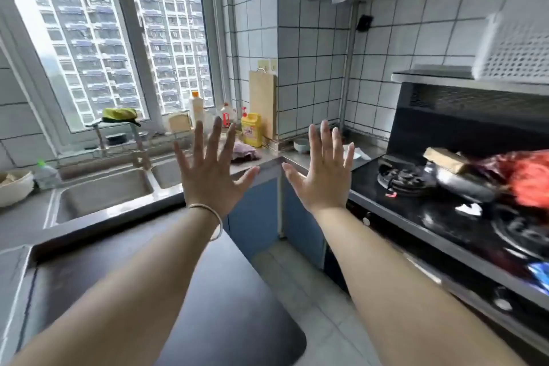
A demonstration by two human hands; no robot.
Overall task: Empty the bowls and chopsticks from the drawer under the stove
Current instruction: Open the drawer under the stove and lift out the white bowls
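Two bare hands are raised in mid-air with fingers spread wide, holding nothing: the left hand (209, 171) in front of the sink (104, 196) edge, the right hand (322, 171) over the counter corner, a clear gap between them. Right of them lies the stove (430, 196); beneath its front edge (416, 227) the drawer cannot be made out.

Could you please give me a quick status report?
Left hand and right hand open, spread, empty. Black gas stove at right; drawer, bowls, chopsticks not visible. Nothing blocking.
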